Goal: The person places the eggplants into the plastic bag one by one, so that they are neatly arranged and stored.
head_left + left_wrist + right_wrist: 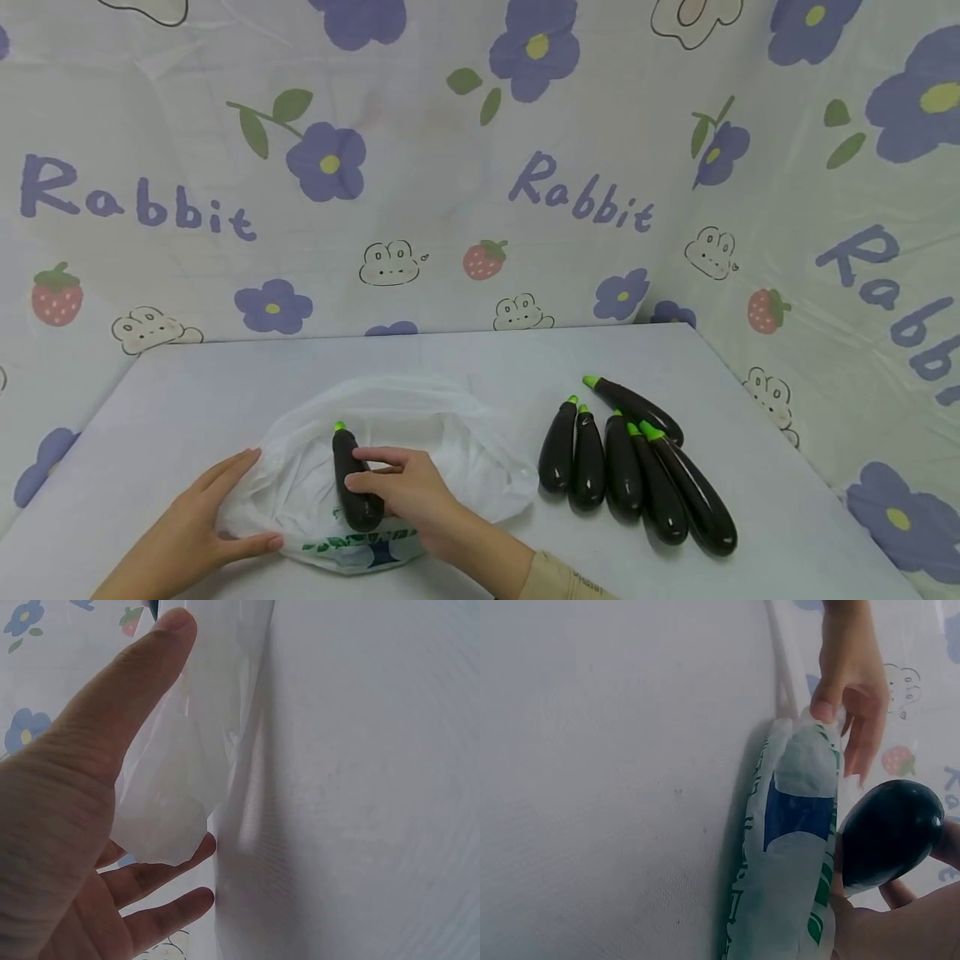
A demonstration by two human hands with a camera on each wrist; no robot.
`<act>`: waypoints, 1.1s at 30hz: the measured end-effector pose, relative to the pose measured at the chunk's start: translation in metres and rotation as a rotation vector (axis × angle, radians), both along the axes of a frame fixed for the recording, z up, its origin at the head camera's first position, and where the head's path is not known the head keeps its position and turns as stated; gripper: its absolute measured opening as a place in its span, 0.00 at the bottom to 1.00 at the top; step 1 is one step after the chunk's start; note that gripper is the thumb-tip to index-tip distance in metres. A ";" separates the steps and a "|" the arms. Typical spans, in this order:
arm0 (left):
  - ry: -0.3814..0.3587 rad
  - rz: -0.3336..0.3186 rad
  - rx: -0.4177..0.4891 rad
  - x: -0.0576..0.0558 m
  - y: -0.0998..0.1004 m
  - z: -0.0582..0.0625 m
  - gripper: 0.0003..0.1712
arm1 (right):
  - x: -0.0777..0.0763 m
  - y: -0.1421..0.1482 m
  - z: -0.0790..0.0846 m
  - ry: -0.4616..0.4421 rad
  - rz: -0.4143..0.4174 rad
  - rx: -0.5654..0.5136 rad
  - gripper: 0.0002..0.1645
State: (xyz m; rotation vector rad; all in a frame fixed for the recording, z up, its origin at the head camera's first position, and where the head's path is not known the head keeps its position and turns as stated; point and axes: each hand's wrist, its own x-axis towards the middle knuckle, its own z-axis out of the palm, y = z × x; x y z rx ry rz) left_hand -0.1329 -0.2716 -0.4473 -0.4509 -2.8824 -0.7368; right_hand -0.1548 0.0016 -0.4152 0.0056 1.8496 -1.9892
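Note:
My right hand (pixel 408 492) pinches a dark eggplant (pixel 348 475) with a bright green stem tip, over the white plastic bag (pixel 465 467). In the right wrist view, the eggplant's rounded end (pixel 894 834) shows beside the bag's printed side (pixel 799 862). At the bag's left edge, my left hand (pixel 197 521) has its thumb and fingers spread apart. The left wrist view shows the bag's loose plastic (pixel 172 802) between the thumb and the fingers of that hand.
Several eggplants (pixel 626 467) lie side by side on the white table (pixel 600 567), right of the bag. One more eggplant (pixel 637 404) lies slanted behind them. A patterned cloth (pixel 420 167) hangs behind the table and along its right side.

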 end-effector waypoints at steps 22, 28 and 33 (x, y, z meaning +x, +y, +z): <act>0.115 -0.072 0.019 -0.001 0.000 -0.003 0.63 | -0.014 -0.028 -0.008 0.040 0.205 0.103 0.37; 0.059 -0.050 -0.004 0.000 -0.001 -0.001 0.65 | -0.018 -0.030 -0.013 0.119 0.215 0.069 0.37; -0.002 -0.037 -0.014 0.001 -0.001 0.000 0.68 | -0.020 -0.037 -0.015 0.157 0.213 0.064 0.36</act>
